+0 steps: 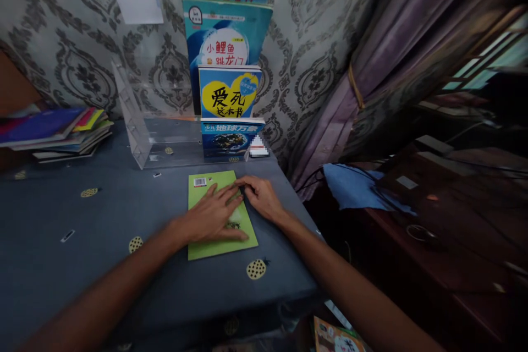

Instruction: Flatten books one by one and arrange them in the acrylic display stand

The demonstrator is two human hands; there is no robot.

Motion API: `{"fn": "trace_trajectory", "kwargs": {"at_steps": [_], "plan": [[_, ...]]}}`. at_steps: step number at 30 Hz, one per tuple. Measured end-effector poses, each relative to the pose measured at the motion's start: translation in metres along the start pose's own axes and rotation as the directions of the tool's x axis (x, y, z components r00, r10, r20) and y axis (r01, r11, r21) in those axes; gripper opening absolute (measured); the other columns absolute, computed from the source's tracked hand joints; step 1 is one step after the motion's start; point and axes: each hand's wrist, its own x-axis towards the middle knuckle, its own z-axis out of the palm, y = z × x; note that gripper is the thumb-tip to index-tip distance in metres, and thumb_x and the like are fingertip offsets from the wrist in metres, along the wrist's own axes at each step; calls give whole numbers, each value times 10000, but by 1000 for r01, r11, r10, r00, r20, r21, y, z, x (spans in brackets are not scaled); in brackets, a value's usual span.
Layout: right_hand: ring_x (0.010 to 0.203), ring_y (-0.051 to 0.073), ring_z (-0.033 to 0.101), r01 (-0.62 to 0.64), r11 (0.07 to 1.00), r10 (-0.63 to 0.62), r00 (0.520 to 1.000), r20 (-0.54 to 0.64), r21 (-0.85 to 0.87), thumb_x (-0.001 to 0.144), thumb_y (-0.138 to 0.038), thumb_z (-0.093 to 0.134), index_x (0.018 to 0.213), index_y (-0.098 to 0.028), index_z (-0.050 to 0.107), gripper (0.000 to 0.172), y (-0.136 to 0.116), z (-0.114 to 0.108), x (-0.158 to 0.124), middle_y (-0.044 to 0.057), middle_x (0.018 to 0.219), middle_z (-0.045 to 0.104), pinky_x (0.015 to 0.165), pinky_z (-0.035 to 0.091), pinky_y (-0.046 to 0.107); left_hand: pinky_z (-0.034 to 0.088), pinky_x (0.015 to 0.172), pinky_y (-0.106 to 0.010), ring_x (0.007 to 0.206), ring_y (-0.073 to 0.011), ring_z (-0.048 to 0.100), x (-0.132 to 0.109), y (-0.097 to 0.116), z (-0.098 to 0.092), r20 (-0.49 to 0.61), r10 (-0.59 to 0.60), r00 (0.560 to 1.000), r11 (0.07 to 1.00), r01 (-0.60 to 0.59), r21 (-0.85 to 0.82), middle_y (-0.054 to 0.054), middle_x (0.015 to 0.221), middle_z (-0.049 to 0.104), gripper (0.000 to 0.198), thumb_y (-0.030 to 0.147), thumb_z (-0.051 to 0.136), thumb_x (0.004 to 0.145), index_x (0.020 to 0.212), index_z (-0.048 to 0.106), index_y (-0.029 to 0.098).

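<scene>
A thin green book [220,250] lies flat on the blue-grey tablecloth, a barcode in its upper left corner. My left hand [216,212] rests on its cover with fingers spread, hiding the middle of it. At the book's upper right edge is my right hand [262,195], its fingers bent and the fingertips touching that edge; whether they pinch it is hard to see. Just behind stands a clear tiered book rack [134,121]. On its right side are upright books, among them a blue one with a globe [225,143] and a yellow-and-blue one [226,93].
A stack of books [61,126] lies at the table's left. Purple curtains [342,82] hang at the right. Beyond the table's right edge stands a dark red cabinet [412,253] with cables and a blue cloth [355,187]. Another book [336,338] shows below the table's front edge.
</scene>
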Motion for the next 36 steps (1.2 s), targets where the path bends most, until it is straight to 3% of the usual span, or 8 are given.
{"fn": "trace_trajectory", "kwargs": {"at_steps": [3, 9, 15, 26, 32, 36], "plan": [[956, 215, 714, 7, 1000, -7, 1000, 0, -21, 831, -16, 482, 1032, -182, 741, 367, -1, 0, -2, 74, 1013, 782, 908, 551, 366, 105, 1210, -652, 1549, -407, 131, -2, 9, 0, 105, -13, 994, 999, 16, -33, -245, 1661, 167, 1128, 900, 373, 796, 1590, 193, 119], [949, 211, 710, 7, 999, -7, 1000, 4, -36, 804, 0, 477, 1023, -180, 739, 386, 0, 1, -1, 75, 1002, 779, 910, 548, 360, 100, 1200, -667, 1548, -437, 66, 1, 16, -6, 220, -41, 975, 998, 51, -42, -242, 1671, 93, 1202, 896, 438, 760, 1609, 126, 103], [965, 208, 701, 39, 998, -39, 999, 0, -41, 800, 10, 473, 1059, -191, 738, 422, 5, 2, 0, 65, 1016, 773, 918, 545, 355, 129, 1193, -673, 1547, -432, 93, 3, 15, -8, 210, -55, 976, 998, 60, -17, -261, 1663, 101, 1152, 838, 489, 793, 1595, 178, 72], [1075, 219, 669, 66, 996, -64, 997, 49, -51, 808, 37, 442, 1210, -191, 702, 530, 20, 5, 9, 91, 1155, 747, 981, 538, 405, 134, 1210, -625, 1524, -394, 236, 13, -15, -3, 109, 12, 994, 1000, -15, 27, -243, 1641, 247, 1053, 820, 449, 835, 1590, 242, 115], [1151, 223, 647, 108, 994, -106, 992, 66, -26, 847, 10, 425, 1263, -198, 681, 531, 25, 5, 8, 98, 1227, 728, 1017, 528, 439, 98, 1226, -609, 1530, -364, 243, 13, -14, -6, 137, -10, 990, 1000, 12, -13, -225, 1639, 264, 1026, 802, 455, 849, 1581, 260, 109], [1226, 243, 628, 122, 992, -118, 989, 93, -37, 838, 8, 438, 1250, -186, 697, 523, 24, 3, 5, 121, 1289, 705, 1082, 482, 500, 94, 1240, -573, 1519, -328, 290, 8, -12, -1, 91, -2, 996, 1000, 5, -31, -209, 1626, 313, 942, 756, 453, 888, 1571, 287, 129]]}}
